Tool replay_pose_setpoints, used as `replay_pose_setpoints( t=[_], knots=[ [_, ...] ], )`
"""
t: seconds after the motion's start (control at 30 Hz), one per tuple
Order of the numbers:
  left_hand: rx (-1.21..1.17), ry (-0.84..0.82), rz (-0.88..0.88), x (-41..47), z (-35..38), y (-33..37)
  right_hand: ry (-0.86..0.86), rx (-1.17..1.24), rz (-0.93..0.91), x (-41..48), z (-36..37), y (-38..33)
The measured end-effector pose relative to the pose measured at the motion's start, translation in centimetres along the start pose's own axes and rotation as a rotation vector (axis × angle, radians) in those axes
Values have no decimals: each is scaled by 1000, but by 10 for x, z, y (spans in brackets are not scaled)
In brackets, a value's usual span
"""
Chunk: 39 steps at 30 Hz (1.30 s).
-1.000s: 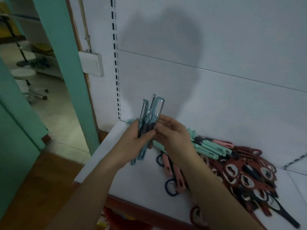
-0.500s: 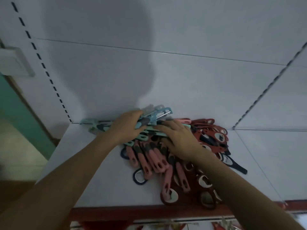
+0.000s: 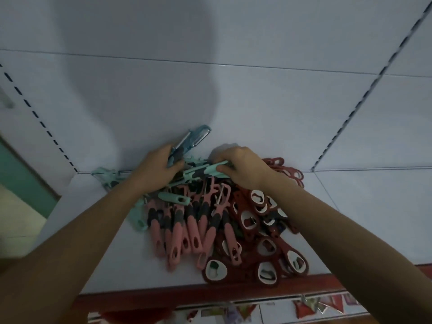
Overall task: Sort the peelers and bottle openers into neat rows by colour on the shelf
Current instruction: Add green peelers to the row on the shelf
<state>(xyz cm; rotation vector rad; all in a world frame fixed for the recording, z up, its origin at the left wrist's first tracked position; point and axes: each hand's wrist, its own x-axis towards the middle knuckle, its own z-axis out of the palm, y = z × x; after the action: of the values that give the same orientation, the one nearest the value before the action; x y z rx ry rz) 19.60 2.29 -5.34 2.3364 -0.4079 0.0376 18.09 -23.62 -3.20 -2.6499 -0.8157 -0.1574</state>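
On a white shelf against a pale back panel, our left hand grips a bundle of teal peelers, heads angled up-right; our right hand pinches one more teal peeler lying crosswise, its long axis pointing toward the left hand, just behind the pink peelers and red bottle openers heaped mid-shelf.

Left hand and right hand grip teal peelers on the shelf.
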Motion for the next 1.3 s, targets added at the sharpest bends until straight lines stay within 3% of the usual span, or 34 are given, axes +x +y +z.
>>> replay_pose_setpoints(
  t=[0.2,0.33,0.53,0.77,1.0,1.17,1.3],
  knots=[
    [-249,247,-31,-23,-13,9,-182,-213,139,16,27,-29],
    [-404,267,-82,-43,-17,11,-246,-386,226,42,38,-38],
    [-548,282,-114,-76,-20,-2,-297,-239,254,53,41,-36],
    [-719,291,-170,-89,-25,-10,-382,-186,252,65,-11,-26],
    [-1113,272,-248,-76,-21,14,-322,287,368,58,-51,-34],
    [-1190,199,-235,-67,-16,33,-223,505,430,42,-54,-39],
    [-1184,234,-257,-59,-9,46,-113,703,439,26,-53,-41]
  ],
)
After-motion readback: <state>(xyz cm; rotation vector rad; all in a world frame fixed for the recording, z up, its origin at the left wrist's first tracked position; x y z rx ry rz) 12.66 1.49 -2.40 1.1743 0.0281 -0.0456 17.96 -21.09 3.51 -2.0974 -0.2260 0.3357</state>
